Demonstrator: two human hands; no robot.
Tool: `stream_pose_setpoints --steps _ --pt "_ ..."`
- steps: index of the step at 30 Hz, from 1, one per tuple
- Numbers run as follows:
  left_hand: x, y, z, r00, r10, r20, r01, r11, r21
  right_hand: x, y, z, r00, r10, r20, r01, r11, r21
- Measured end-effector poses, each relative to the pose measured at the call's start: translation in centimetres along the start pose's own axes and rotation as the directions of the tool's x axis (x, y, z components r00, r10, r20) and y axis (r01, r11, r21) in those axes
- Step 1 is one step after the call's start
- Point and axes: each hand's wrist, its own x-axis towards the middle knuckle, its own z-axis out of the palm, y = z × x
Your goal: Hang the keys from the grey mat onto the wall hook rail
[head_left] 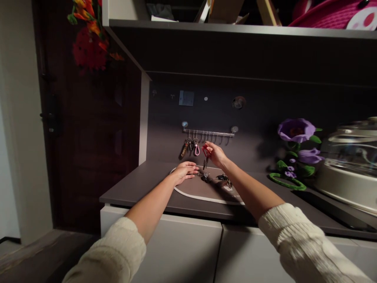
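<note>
My right hand (217, 154) is closed on a key ring with a red strap (205, 149), and its keys (205, 162) dangle below the fingers. Just above is a wall-mounted hook rail (209, 133). Several key rings hang at its left end, among them a pink loop keychain (196, 149) and a brown tag keychain (184, 149). My left hand (185, 172) rests over the left side of a brown mat with a white edge (194, 196), fingers stretched out. More keys (206, 177) lie on the mat, with another bunch (225, 180) partly behind my right forearm.
Purple knitted flowers (297, 130) stand on the dark counter (126, 188) at right. Beside them is a cream appliance with a clear lid (350, 169). A shelf (235, 29) overhangs the counter. A dark door (88, 157) is at left.
</note>
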Motion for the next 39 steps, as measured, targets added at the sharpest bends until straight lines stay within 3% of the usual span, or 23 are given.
stream_pose_setpoints --steps 6,12,21,27,30,33,36,39 --pt "-0.5 0.3 0.4 1.000 -0.011 0.001 0.011 1.000 0.001 0.7 -0.2 0.3 0.998 0.061 -0.027 -0.059 0.995 0.084" --pt "-0.7 0.5 0.6 1.000 -0.018 0.011 0.018 1.000 -0.012 1.1 -0.3 0.2 0.997 0.061 0.048 -0.066 0.991 0.114" --pt "-0.3 0.2 0.4 0.999 -0.018 0.032 0.018 1.000 -0.011 3.0 -0.8 -0.3 0.998 -0.033 0.048 0.044 0.967 -0.249" --pt "-0.2 0.0 0.3 0.998 -0.011 0.056 0.011 1.000 -0.010 4.8 -1.3 -0.6 0.990 -0.102 0.095 0.131 0.913 -0.386" --pt "0.0 -0.2 0.2 0.998 -0.010 0.066 0.011 1.000 -0.015 6.0 -1.6 -0.8 0.973 -0.196 0.118 0.228 0.782 -0.580" --pt "0.1 -0.3 0.1 0.997 -0.011 0.073 0.012 1.000 -0.023 7.0 -1.9 -0.9 0.940 -0.287 0.182 0.312 0.515 -0.798" --pt "0.1 -0.3 0.1 0.997 -0.012 0.076 0.014 1.000 -0.025 7.4 -2.2 -0.9 0.912 -0.320 0.255 0.349 0.285 -0.893" --pt "0.2 -0.4 0.1 0.997 -0.010 0.079 0.012 1.000 -0.024 7.6 -2.4 -0.9 0.903 -0.324 0.282 0.351 0.179 -0.919"
